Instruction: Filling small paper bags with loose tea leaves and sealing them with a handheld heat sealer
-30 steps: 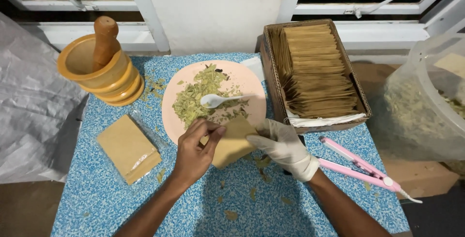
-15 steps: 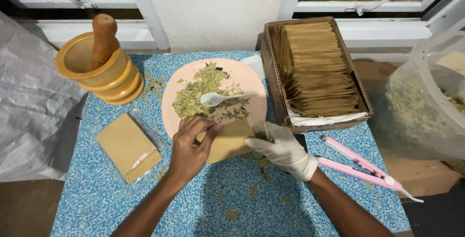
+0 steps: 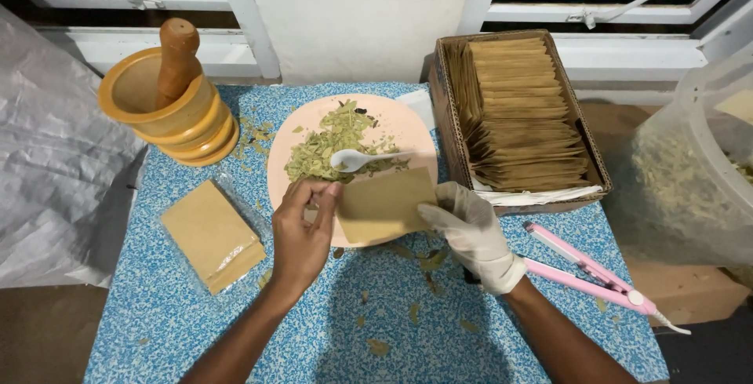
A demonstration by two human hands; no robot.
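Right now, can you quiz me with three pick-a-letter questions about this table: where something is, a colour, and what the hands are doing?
1. Where is the white spoon?
A. on the pink plate
B. in the mortar
C. in the box

2. What colour is the heat sealer?
A. green
B. pink
C. black

3. What do both hands hold?
A. the pestle
B. nothing
C. a brown paper pouch

Answers:
1 A, it lies among the dried leaves there.
2 B, its long body is pink.
3 C, the left hand and gloved right hand pinch its sides.
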